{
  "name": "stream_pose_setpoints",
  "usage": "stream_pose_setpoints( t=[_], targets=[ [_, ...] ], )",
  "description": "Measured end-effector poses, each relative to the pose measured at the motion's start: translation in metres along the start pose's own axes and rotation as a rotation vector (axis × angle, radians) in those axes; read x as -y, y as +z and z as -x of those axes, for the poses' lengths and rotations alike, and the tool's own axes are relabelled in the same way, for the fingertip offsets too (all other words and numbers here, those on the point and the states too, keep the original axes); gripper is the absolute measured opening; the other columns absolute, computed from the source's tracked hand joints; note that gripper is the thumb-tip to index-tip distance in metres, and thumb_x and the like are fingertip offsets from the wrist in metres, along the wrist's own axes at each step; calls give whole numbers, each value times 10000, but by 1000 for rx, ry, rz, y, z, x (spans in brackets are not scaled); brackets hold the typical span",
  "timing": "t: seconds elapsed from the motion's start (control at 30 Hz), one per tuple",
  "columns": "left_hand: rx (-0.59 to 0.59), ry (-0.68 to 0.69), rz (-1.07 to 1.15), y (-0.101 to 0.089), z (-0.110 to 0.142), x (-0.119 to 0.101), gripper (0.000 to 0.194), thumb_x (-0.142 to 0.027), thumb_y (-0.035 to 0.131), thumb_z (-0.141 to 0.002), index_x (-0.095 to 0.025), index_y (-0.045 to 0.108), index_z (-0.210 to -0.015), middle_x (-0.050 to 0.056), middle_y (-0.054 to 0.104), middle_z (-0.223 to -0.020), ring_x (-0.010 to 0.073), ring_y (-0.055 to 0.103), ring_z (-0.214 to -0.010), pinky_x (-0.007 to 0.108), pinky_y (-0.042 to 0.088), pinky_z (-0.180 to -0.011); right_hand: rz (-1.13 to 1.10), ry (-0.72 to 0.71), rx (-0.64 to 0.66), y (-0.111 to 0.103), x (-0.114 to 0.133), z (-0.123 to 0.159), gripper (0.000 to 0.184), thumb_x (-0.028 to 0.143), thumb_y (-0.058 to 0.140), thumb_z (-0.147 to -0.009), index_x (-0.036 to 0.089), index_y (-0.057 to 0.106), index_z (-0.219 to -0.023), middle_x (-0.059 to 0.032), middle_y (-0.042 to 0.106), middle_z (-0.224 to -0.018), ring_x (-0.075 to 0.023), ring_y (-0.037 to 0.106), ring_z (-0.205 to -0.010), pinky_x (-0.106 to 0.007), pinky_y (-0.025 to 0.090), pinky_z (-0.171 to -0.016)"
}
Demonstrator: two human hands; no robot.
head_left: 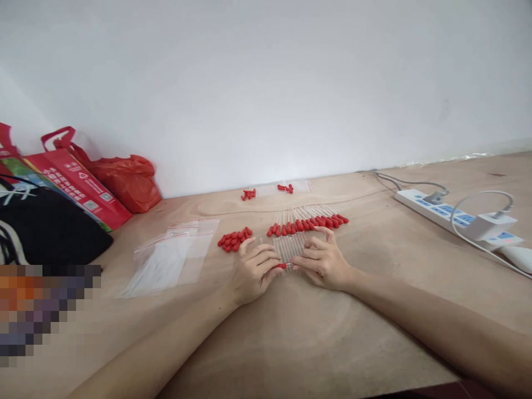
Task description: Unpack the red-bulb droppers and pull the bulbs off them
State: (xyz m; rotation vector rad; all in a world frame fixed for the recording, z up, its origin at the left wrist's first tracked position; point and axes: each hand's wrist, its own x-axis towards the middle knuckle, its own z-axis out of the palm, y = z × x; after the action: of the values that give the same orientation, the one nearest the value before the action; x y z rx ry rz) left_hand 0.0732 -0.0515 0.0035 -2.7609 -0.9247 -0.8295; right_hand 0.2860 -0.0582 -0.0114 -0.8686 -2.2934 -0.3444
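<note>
My left hand (258, 270) pinches a red rubber bulb (281, 266) between thumb and fingers. From the right, my right hand (324, 259) grips a thin clear dropper tube (290, 266), whose end meets the bulb; how far it sits inside I cannot tell. Beneath and between the hands lies a row of bare clear tubes (286, 247). Just beyond them, droppers with red bulbs (310, 224) lie side by side, tubes pointing away from me. A pile of loose red bulbs (235, 239) rests beside my left fingers.
Clear zip bags (174, 252) with pale contents lie at left. Farther back are small red bulbs (249, 194) and a flat clear bag (270, 190) by the wall. A power strip (444, 213) with cables is at right; red bags (83, 180) and a black bag (54, 233) stand left.
</note>
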Motion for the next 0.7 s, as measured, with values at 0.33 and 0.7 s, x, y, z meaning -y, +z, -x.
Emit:
stream_pose_setpoints(
  t=[0.33,0.7],
  targets=[
    [-87,-26,59,-9,16,16,208,-217,420,-852,-220,605,-758,-5,675,-793,140,606,-813,397,282,-959,27,65,-58,-9,-13,10,241,301,429,-844,256,651,-760,38,590,-549,-127,488,-690,-404,174,-930],
    [-362,-395,-81,-29,16,50,246,-269,417,-830,-189,614,-953,63,522,-865,168,533,-826,301,460,-746,76,431,-38,1,-27,12,281,274,392,-846,239,656,-937,-26,680,-770,-140,547,-691,-347,254,-815]
  ],
)
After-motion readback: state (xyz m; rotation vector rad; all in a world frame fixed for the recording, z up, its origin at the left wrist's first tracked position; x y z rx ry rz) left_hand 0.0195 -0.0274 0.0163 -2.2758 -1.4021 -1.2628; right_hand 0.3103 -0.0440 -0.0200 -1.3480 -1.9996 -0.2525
